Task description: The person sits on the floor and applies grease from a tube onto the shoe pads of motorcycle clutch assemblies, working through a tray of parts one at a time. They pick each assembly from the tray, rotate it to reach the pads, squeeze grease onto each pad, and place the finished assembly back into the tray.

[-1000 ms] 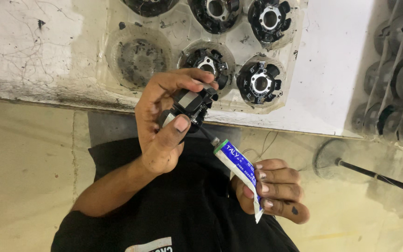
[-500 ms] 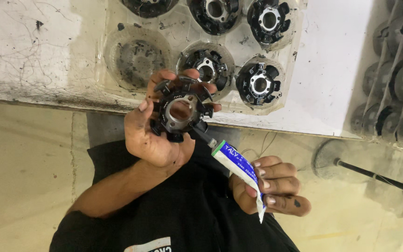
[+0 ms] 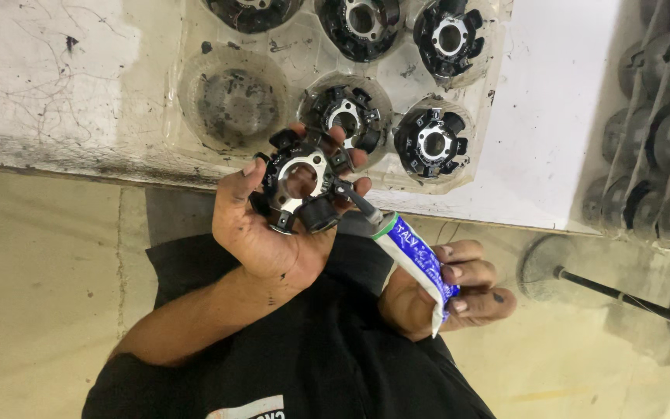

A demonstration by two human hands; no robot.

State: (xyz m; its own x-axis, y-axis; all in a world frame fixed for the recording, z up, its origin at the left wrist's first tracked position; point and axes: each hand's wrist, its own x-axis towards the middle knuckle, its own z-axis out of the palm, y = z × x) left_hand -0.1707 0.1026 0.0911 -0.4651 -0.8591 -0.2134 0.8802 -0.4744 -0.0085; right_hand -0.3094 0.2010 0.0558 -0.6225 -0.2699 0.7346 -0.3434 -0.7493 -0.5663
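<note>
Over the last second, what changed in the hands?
The left hand turned the black round part from edge-on, half hidden under the fingers, to face-up in the open palm, centre hole showing. The right hand kept its grip on the blue-and-white tube, nozzle still at the part's edge. The clear tray of similar parts stayed as it was.

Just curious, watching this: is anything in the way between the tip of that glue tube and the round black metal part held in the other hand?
Nothing visible is. The left hand holds the round black part up, and the tube in the right hand has its dark nozzle right at the part's edge, with no finger or other thing between them.
</note>
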